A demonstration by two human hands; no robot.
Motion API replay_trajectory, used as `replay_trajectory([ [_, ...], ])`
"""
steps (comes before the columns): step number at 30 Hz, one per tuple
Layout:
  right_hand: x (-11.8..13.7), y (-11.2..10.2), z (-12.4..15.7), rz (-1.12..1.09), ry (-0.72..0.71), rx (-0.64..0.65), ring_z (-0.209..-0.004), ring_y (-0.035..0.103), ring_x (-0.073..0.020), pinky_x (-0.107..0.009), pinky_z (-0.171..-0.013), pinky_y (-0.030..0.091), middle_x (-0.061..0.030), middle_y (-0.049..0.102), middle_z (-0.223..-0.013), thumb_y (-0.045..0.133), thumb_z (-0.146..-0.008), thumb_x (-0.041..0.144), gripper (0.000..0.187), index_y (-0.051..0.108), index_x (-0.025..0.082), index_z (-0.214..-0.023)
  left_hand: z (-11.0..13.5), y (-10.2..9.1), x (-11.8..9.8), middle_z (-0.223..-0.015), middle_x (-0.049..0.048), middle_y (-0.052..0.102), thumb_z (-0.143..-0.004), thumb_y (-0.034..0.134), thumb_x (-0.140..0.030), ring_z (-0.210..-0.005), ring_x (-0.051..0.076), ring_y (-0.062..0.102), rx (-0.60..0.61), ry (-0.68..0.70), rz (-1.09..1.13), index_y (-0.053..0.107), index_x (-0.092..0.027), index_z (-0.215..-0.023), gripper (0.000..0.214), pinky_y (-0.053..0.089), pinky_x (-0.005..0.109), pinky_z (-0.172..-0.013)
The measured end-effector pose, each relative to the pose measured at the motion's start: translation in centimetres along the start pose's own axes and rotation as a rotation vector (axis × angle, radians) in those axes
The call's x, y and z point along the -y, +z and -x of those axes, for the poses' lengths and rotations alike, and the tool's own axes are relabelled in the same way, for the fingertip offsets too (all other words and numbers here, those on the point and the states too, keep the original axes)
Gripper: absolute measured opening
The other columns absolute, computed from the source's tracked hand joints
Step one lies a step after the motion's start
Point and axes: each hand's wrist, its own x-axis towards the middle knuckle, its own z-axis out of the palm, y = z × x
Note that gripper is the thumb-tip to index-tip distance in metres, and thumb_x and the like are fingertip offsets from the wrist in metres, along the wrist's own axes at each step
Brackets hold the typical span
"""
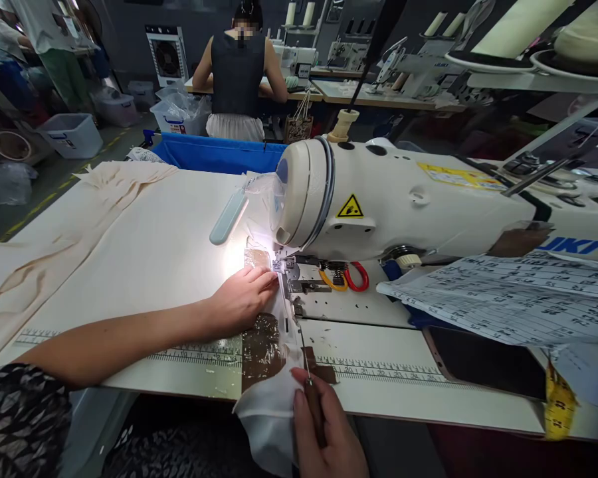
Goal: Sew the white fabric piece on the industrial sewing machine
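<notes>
My right hand [323,425] grips an awl [315,411] by its brown wooden handle. The awl's thin metal shaft points up along the white fabric [272,405], which hangs over the table's front edge. Close to the needle area of the white sewing machine [369,199], my left hand [246,299] lies low over the cloth, fingers together and curled onto its edge. Its thumb is hidden. A bright lamp glow lights the presser foot [280,263] just beyond those fingertips.
Red- and yellow-handled scissors [356,277] lie under the machine arm. A phone [486,362], written sheets [478,299] and a tape measure [559,405] are at the right. Cream fabric [70,232] covers the table's left side. A co-worker [239,73] sits ahead.
</notes>
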Motion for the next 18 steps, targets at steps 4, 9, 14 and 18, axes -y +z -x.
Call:
replay_trajectory([
  [4, -0.6, -0.7, -2.1, 0.062, -0.156, 0.103, -0.102, 0.073, -0.0234, -0.024, -0.080, 0.061, -0.0079, 0.075, -0.113, 0.054, -0.099, 0.041, 0.029, 0.069, 0.022, -0.114, -0.4, -0.1, 0.7, -0.113, 0.0196, 0.063, -0.098, 0.031, -0.011, -0.101, 0.028, 0.057, 0.001, -0.037, 0.023, 0.065, -0.007, -0.114, 0.038, 0.053, 0.040, -0.083],
  [9, -1.0, -0.7, -3.0, 0.078, -0.165, 0.091, -0.107, 0.071, -0.0234, -0.026, -0.084, 0.061, -0.0090, 0.074, -0.118, 0.053, -0.099, 0.042, 0.031, 0.067, 0.021, -0.118, -0.4, -0.1, 1.9, -0.108, 0.0164, 0.063, -0.095, 0.033, -0.009, -0.095, 0.024, 0.056, -0.027, -0.026, 0.120, 0.067, -0.009, -0.112, 0.038, 0.051, 0.036, -0.080],
  [14, -0.2, -0.4, -3.1, 0.073, -0.124, 0.108, -0.108, 0.071, -0.0248, -0.028, -0.084, 0.060, -0.0085, 0.074, -0.116, 0.054, -0.097, 0.046, 0.033, 0.068, 0.022, -0.114, -0.3, 0.0, 2.4, -0.110, 0.0150, 0.064, -0.094, 0.035, -0.007, -0.097, 0.023, 0.057, -0.058, 0.046, 0.158, 0.067, -0.008, -0.115, 0.038, 0.051, 0.035, -0.082],
  [18, 0.8, 0.4, -3.4, 0.080, -0.071, 0.035, -0.107, 0.070, -0.0254, -0.032, -0.085, 0.059, -0.0073, 0.074, -0.115, 0.050, -0.098, 0.048, 0.034, 0.068, 0.023, -0.112, -0.5, 0.3, 2.4, -0.109, 0.0148, 0.064, -0.102, 0.031, -0.014, -0.096, 0.024, 0.057, -0.059, 0.025, 0.084, 0.070, -0.011, -0.103, 0.039, 0.050, 0.036, -0.081],
])
